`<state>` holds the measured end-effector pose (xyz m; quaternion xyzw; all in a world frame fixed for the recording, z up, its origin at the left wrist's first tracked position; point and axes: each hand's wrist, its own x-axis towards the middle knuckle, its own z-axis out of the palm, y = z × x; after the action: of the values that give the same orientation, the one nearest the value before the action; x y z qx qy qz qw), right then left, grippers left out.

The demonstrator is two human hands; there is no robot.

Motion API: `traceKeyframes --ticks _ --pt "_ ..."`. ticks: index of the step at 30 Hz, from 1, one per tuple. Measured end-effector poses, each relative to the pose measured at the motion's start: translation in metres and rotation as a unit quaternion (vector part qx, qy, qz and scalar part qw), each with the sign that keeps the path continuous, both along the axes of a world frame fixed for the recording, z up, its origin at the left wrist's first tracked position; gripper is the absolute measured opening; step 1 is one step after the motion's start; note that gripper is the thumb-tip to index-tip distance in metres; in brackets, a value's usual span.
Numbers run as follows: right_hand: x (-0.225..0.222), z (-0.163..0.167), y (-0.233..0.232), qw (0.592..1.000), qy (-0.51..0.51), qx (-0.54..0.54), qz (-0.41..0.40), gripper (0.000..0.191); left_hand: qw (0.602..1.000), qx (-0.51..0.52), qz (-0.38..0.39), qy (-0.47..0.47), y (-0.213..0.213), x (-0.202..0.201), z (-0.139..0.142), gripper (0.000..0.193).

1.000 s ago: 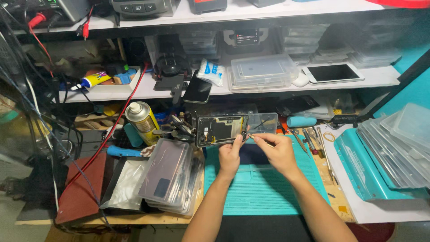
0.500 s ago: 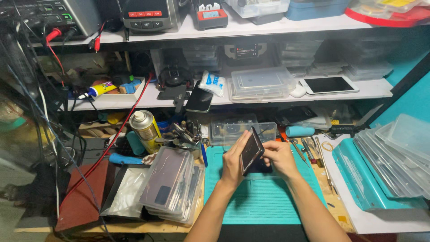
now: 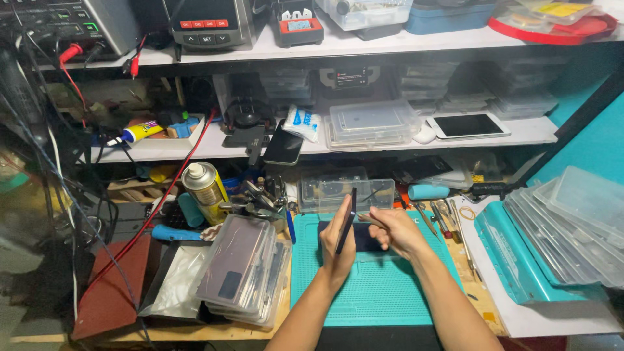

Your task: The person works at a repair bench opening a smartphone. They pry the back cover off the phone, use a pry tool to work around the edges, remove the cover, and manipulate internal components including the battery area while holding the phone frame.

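My left hand (image 3: 338, 244) holds a dark phone (image 3: 346, 221) upright on its edge, above a teal work mat (image 3: 377, 292). My right hand (image 3: 396, 231) is just to its right, fingers pinched on a thin metal tool (image 3: 372, 218) whose tip points toward the phone. A dark flat part (image 3: 364, 239) lies on the mat beneath both hands. Behind the hands stands a clear plastic box (image 3: 348, 190).
A spray can (image 3: 205, 185) and a cluster of hand tools (image 3: 260, 198) stand left of the mat. Stacked clear cases (image 3: 244, 270) lie at left, more clear lids (image 3: 572, 221) on a teal tray at right. Shelves above carry a tablet (image 3: 468, 125), boxes and instruments; red cables (image 3: 162, 195) hang at left.
The phone went from lying flat and open in front of me to being turned up on its edge in my left hand. My right hand stayed close with the tool. The view tilted upward.
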<state>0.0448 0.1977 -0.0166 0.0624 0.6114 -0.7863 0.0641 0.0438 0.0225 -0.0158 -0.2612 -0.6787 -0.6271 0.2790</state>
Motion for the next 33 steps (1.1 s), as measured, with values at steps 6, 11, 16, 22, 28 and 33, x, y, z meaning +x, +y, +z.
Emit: traceKeyframes --ticks 6,11,16,22,28,33 --pt "0.003 -0.002 -0.005 0.988 0.130 0.076 -0.020 0.030 0.998 -0.022 0.034 0.054 -0.001 -0.002 -0.004 0.053" --pt "0.001 -0.003 -0.007 0.999 0.038 0.011 0.014 0.033 0.997 -0.032 0.048 0.057 -0.001 -0.004 -0.007 0.052" --pt "0.001 -0.003 -0.009 0.996 0.067 0.052 -0.019 0.031 0.998 -0.026 0.032 0.039 -0.001 -0.005 -0.008 0.050" --pt "0.005 -0.003 -0.013 0.990 0.122 0.062 -0.046 0.024 1.000 -0.006 0.004 -0.008 -0.002 -0.004 -0.007 0.044" --pt "0.003 -0.004 -0.008 0.994 0.056 0.086 -0.035 0.024 0.997 -0.001 0.007 -0.076 0.000 -0.007 -0.017 0.042" --pt "0.003 -0.006 -0.007 0.990 0.081 0.104 -0.042 0.021 0.984 0.014 0.033 -0.177 0.009 -0.018 -0.038 0.016"
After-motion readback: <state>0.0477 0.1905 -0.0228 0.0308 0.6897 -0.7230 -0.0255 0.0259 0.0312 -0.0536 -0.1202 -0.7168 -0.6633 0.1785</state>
